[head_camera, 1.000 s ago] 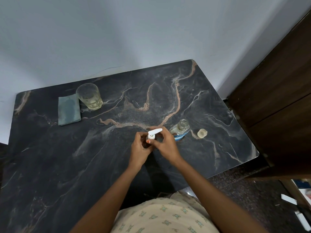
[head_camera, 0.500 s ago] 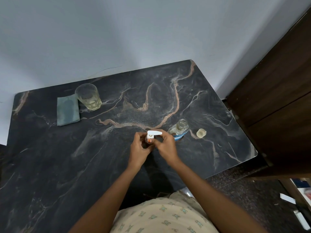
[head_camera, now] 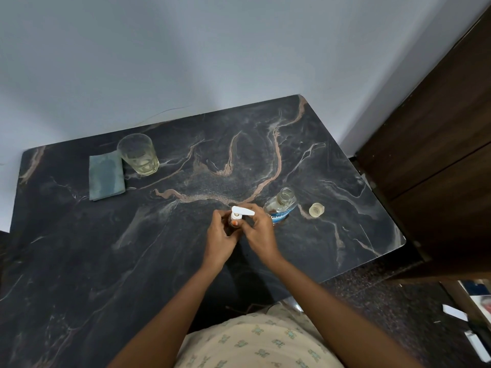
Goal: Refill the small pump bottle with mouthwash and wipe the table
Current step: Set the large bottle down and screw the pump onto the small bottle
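My left hand (head_camera: pixel 220 241) is curled around the small dark pump bottle (head_camera: pixel 230 227) and holds it upright on the table, so that it cannot turn. My right hand (head_camera: pixel 259 235) pinches the collar under its white plastic pump head (head_camera: pixel 240 211), I think to twist the thread; whether on or off I cannot tell, because my fingers hide the neck. Just beside my right hand stands the clear mouthwash bottle with the blue label (head_camera: pixel 280 207), open, and its pale round cap (head_camera: pixel 316 210) lies near it on the right, both within easy reach for the pouring. Well apart, at the far left of the dark marble-patterned table (head_camera: pixel 79 261), a clear glass tumbler (head_camera: pixel 138 155) with a little yellowish liquid stands just beside a folded grey-green cloth (head_camera: pixel 106 175), which I judge is waiting for the wiping.
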The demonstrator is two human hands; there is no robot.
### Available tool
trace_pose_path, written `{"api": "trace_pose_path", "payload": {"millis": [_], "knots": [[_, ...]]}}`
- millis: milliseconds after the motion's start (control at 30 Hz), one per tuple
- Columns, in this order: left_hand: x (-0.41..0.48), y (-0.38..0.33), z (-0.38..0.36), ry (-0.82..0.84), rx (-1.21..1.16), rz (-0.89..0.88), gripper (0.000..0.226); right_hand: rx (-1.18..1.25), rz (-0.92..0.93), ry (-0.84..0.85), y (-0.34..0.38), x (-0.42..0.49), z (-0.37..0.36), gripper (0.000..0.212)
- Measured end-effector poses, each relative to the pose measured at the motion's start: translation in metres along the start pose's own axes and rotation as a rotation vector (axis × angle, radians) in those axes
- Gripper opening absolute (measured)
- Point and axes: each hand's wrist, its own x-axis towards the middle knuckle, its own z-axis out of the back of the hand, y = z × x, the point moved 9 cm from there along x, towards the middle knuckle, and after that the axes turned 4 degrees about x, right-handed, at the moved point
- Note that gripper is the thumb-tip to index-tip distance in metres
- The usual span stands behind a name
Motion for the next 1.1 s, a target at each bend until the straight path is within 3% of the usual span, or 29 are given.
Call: {"api": "trace_pose_path", "payload": {"millis": [367,567,833,1100], "knots": [[-0.004,0.0,0.0,-0.013,-0.03,0.014,0.041,0.041,0.016,-0.029,0.002,-0.007,0.005,0.031],[-0.007,-0.006,0.003,0.013,-0.09,-0.03,0.063,-0.045,0.048,-0.038,0.003,-0.014,0.017,0.031],[-0.026,-0.037,0.019,-0.027,-0.146,-0.172,0.07,-0.078,0.086,-0.04,0.0,-0.034,0.043,0.019],[-0.034,-0.107,0.025,-0.134,0.05,-0.377,0.057,-0.026,0.043,-0.131,-0.006,-0.044,0.081,0.022]]}}
